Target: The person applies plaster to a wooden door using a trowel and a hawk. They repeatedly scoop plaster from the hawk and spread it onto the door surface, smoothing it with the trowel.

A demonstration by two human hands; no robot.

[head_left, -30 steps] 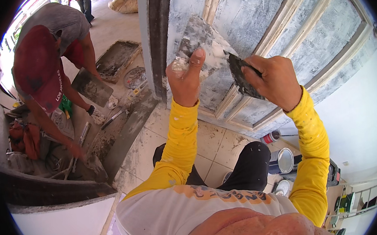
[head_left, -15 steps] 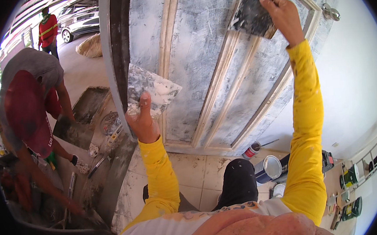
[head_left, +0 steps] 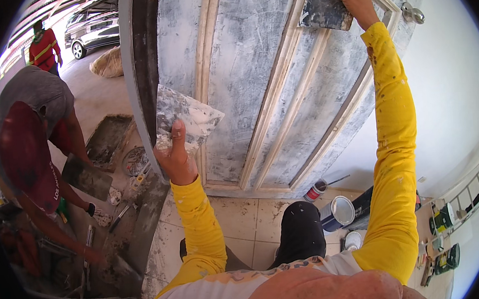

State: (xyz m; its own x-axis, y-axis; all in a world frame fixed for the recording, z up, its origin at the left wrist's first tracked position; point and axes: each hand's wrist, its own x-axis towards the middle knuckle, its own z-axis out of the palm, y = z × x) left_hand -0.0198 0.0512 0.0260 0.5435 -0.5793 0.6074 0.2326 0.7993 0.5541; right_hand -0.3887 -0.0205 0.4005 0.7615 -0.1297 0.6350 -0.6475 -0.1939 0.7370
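Observation:
My right hand (head_left: 354,2) is raised to the upper part of a panelled door (head_left: 241,88). Its thumb and fingers pinch a dark, smeared flat spreader (head_left: 325,7), which lies against the door face over the raised moulding. Lower on the left, my left hand (head_left: 178,158) grips a flat metal plate (head_left: 184,117) with its thumb on top. White putty is smeared over that plate, and any handle is hidden. Patchy grey-white filler covers the door, while its moulding strips look cream and worn. A round metal knob (head_left: 412,13) sticks out at the door's right edge.
Paint cans (head_left: 337,214) stand on the tiles by my knee. A ladder (head_left: 467,194) leans along the right wall, near green tubs (head_left: 447,260). At left a co-worker in a red cap (head_left: 23,156) bends over a mortar tray (head_left: 111,139) and tools. Another person (head_left: 43,49) stands beyond.
My right hand and the spreader have moved a little up the door. My left hand keeps its hold on the plate. The co-worker has shifted slightly, and the whole view has moved a little.

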